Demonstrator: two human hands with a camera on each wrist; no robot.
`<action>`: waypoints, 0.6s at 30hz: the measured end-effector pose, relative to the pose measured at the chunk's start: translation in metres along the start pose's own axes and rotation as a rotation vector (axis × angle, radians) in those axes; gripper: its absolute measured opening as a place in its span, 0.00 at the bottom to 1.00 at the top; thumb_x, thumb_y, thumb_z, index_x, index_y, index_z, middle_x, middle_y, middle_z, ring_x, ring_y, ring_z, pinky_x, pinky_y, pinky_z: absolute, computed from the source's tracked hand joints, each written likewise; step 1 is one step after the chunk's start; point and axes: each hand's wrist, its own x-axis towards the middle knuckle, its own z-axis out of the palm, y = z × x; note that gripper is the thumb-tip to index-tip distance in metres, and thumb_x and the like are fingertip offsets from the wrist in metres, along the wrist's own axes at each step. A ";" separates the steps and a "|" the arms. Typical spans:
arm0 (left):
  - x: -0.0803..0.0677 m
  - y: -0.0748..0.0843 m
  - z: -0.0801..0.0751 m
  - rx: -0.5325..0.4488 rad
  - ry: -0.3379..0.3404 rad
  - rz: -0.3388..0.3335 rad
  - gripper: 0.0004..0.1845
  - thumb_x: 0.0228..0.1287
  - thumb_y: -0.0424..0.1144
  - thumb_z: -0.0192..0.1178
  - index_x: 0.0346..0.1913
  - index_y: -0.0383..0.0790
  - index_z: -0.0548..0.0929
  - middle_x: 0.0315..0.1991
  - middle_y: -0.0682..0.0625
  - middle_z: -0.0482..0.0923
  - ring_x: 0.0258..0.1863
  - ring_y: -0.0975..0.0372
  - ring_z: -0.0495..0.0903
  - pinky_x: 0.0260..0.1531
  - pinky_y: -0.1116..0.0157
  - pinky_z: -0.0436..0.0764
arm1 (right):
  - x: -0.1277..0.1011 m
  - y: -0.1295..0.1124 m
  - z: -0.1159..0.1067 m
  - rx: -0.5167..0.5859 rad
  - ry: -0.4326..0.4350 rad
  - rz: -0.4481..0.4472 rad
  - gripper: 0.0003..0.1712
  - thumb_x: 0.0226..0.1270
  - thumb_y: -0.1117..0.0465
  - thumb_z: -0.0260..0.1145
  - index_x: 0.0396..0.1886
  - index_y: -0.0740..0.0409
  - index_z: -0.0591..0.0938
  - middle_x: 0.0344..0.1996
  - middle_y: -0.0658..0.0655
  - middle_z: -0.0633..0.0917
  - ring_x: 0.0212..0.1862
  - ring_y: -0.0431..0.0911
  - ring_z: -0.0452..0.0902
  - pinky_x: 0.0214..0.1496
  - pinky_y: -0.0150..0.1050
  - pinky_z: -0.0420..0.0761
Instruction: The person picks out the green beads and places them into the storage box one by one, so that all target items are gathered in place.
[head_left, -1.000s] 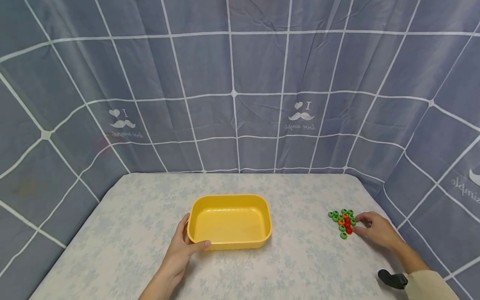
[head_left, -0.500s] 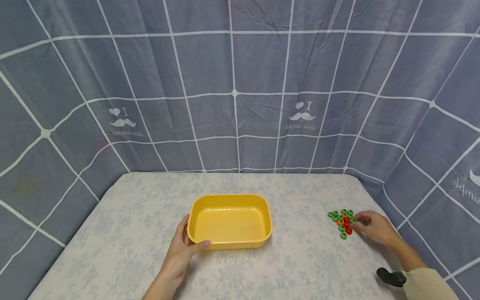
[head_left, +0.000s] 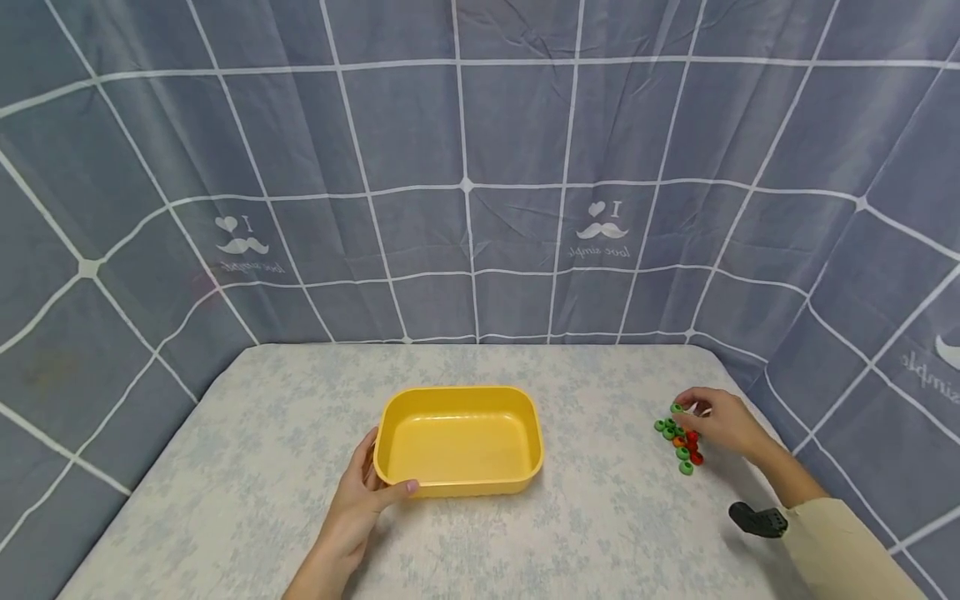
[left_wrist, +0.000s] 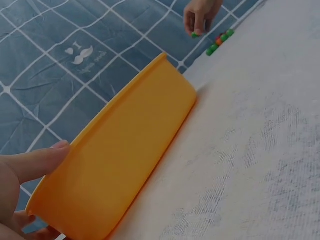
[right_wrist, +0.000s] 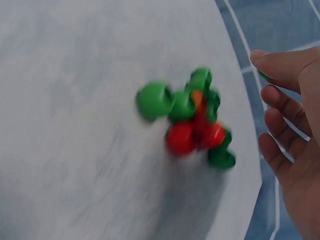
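Observation:
A yellow plastic basin [head_left: 459, 450] sits mid-table, and my left hand [head_left: 351, 510] grips its left front corner with the thumb over the front rim. In the left wrist view, the basin's outer wall [left_wrist: 120, 150] shows beside that thumb. On the right, my right hand [head_left: 726, 423] pinches a green bead [head_left: 677, 408] between thumb and fingers, above a small pile. Only a sliver of that green bead [right_wrist: 264, 76] shows in the right wrist view. The pile holds several green beads [head_left: 686, 468], red beads [head_left: 697, 458] and orange beads [head_left: 678, 442] with holes.
A pale floral cloth covers the table [head_left: 585, 517]. Blue-grey checked curtains [head_left: 510, 233] hang behind it and along both sides. A black strap end [head_left: 759, 521] sticks out by the right sleeve [head_left: 843, 542].
My right hand has moved left and away from me, from the pile's right edge, and now holds a green bead up. The left hand and basin have stayed in place.

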 end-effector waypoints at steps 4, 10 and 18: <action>0.001 -0.001 -0.001 -0.020 -0.015 0.006 0.62 0.60 0.31 0.77 0.85 0.45 0.41 0.83 0.42 0.43 0.80 0.50 0.52 0.67 0.63 0.71 | 0.015 -0.017 0.002 0.015 -0.029 -0.030 0.11 0.69 0.60 0.74 0.46 0.60 0.87 0.37 0.52 0.85 0.38 0.45 0.78 0.30 0.38 0.80; 0.000 -0.005 -0.003 -0.040 -0.048 0.031 0.60 0.62 0.31 0.75 0.85 0.46 0.41 0.83 0.43 0.41 0.81 0.50 0.49 0.69 0.62 0.68 | 0.031 -0.038 0.011 0.097 -0.076 -0.080 0.10 0.70 0.62 0.72 0.47 0.61 0.86 0.38 0.52 0.84 0.38 0.46 0.79 0.35 0.39 0.82; 0.002 -0.008 -0.004 -0.025 -0.044 0.038 0.60 0.62 0.33 0.75 0.85 0.46 0.42 0.83 0.45 0.42 0.80 0.51 0.51 0.69 0.62 0.68 | 0.048 -0.061 0.028 0.133 -0.149 -0.164 0.11 0.71 0.62 0.72 0.49 0.63 0.86 0.38 0.50 0.85 0.39 0.45 0.79 0.37 0.40 0.83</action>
